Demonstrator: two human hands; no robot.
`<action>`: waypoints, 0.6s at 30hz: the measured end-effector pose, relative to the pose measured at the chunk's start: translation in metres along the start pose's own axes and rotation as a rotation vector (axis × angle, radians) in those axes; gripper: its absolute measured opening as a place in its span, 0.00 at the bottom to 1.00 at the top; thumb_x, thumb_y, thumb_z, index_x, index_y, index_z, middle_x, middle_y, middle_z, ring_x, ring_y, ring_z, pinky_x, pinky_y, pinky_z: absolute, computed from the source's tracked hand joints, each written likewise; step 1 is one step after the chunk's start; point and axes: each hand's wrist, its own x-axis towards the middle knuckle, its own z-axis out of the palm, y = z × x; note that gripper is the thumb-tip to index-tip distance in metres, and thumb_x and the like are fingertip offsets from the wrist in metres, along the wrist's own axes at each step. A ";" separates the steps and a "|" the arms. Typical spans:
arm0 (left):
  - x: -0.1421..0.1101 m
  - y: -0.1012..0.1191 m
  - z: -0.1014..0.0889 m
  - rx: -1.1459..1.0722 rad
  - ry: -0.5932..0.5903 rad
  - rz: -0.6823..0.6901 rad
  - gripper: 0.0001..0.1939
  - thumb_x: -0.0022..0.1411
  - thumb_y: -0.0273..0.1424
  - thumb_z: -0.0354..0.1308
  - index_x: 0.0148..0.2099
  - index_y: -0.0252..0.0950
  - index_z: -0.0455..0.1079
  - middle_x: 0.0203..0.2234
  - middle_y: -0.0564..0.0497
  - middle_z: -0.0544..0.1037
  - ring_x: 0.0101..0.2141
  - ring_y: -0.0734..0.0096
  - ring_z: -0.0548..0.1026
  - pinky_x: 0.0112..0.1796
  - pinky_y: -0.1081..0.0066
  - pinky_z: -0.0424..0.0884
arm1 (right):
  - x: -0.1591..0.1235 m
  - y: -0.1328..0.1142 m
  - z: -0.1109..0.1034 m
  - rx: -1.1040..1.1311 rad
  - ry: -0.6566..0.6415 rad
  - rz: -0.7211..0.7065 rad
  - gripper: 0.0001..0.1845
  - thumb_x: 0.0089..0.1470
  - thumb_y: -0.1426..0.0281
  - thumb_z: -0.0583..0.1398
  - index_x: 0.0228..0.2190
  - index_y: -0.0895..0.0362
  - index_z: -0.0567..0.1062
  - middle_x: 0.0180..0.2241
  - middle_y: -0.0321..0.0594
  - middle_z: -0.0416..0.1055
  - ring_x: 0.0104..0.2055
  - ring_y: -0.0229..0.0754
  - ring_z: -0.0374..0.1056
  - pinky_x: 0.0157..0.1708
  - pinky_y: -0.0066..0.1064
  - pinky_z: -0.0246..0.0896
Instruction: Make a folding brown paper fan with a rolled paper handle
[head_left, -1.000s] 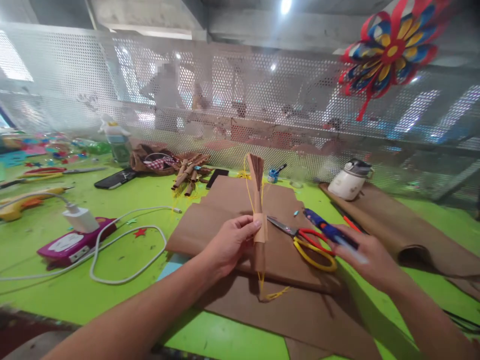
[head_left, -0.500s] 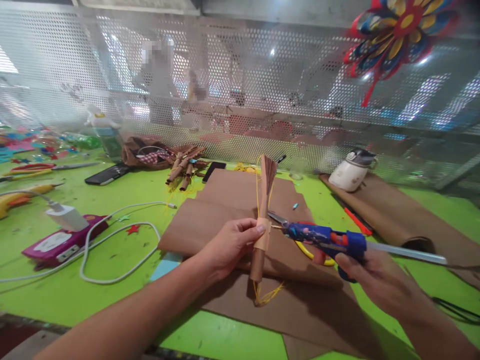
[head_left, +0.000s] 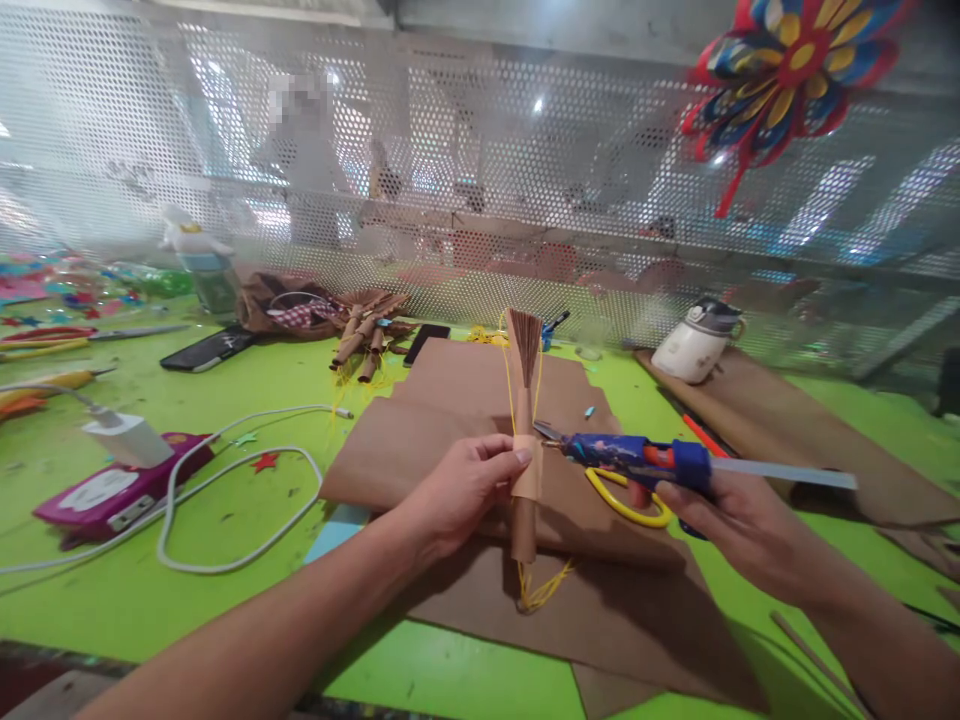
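Observation:
Between thumb and fingers, my left hand (head_left: 472,485) pinches a rolled brown paper piece (head_left: 526,530) that stands upright. Its top fans out in pleats, a lighter paper band wraps its middle, and yellow string hangs from its lower end. My right hand (head_left: 750,530) grips a blue hot glue gun (head_left: 637,462) with a pale glue stick (head_left: 784,474) out of its back. The gun's nozzle points left and is at the band's right edge; whether it touches I cannot tell. Under the gun lie yellow-handled scissors (head_left: 626,500), on brown paper sheets (head_left: 420,450).
On the left are a purple power strip (head_left: 124,485), a white charger with its cable, and a phone (head_left: 206,348). Several paper rolls (head_left: 364,340) lie behind. A white bottle (head_left: 694,340) stands at the back right beside rolled brown paper. A perforated screen (head_left: 465,180) closes the back.
The paper piece now stands straighter, its pleated top turned more toward me. The glue gun has shifted slightly left, with my right hand still around it. The camera view has moved a little.

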 end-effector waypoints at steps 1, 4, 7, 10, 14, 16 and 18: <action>0.000 0.000 0.000 0.010 0.008 0.003 0.14 0.50 0.35 0.64 0.36 0.31 0.74 0.29 0.48 0.76 0.27 0.76 0.71 0.31 0.76 0.65 | 0.000 -0.001 0.000 0.002 -0.007 -0.004 0.21 0.56 0.55 0.53 0.33 0.59 0.76 0.31 0.42 0.74 0.35 0.46 0.69 0.34 0.32 0.66; -0.002 0.002 0.001 0.035 0.017 0.008 0.15 0.48 0.36 0.66 0.36 0.30 0.74 0.29 0.48 0.76 0.29 0.74 0.71 0.32 0.75 0.65 | 0.001 -0.002 0.002 -0.001 -0.021 0.011 0.21 0.57 0.55 0.52 0.33 0.59 0.75 0.29 0.42 0.72 0.34 0.45 0.69 0.32 0.31 0.66; -0.002 0.002 0.002 0.049 0.023 0.019 0.14 0.49 0.36 0.65 0.35 0.30 0.74 0.28 0.48 0.75 0.28 0.74 0.71 0.33 0.73 0.66 | -0.001 0.000 0.007 0.018 -0.019 0.024 0.20 0.58 0.56 0.51 0.33 0.58 0.73 0.28 0.41 0.71 0.34 0.45 0.69 0.31 0.30 0.66; -0.002 0.002 0.002 0.061 0.023 0.033 0.14 0.50 0.36 0.64 0.36 0.30 0.73 0.28 0.48 0.75 0.28 0.73 0.71 0.32 0.73 0.66 | -0.004 0.003 0.012 0.040 0.008 0.012 0.18 0.58 0.56 0.52 0.31 0.57 0.72 0.29 0.41 0.70 0.37 0.46 0.69 0.34 0.30 0.67; -0.003 0.004 0.003 0.044 0.018 0.044 0.13 0.50 0.35 0.64 0.36 0.30 0.73 0.27 0.48 0.75 0.27 0.73 0.71 0.32 0.73 0.66 | -0.007 0.007 0.016 0.032 0.014 0.015 0.18 0.57 0.56 0.53 0.29 0.56 0.72 0.29 0.40 0.71 0.35 0.45 0.69 0.33 0.30 0.67; -0.004 0.005 0.004 0.045 0.023 0.045 0.13 0.51 0.35 0.63 0.36 0.30 0.73 0.27 0.48 0.75 0.27 0.74 0.71 0.32 0.74 0.66 | -0.007 0.007 0.015 0.015 0.025 0.022 0.18 0.56 0.55 0.53 0.29 0.57 0.73 0.29 0.41 0.73 0.33 0.45 0.70 0.32 0.29 0.68; -0.004 0.005 0.004 0.050 0.020 0.053 0.12 0.53 0.34 0.62 0.37 0.30 0.73 0.27 0.48 0.76 0.27 0.74 0.71 0.32 0.74 0.66 | -0.007 0.004 0.015 0.006 0.044 0.019 0.19 0.56 0.55 0.54 0.29 0.57 0.74 0.30 0.41 0.74 0.33 0.45 0.70 0.31 0.29 0.68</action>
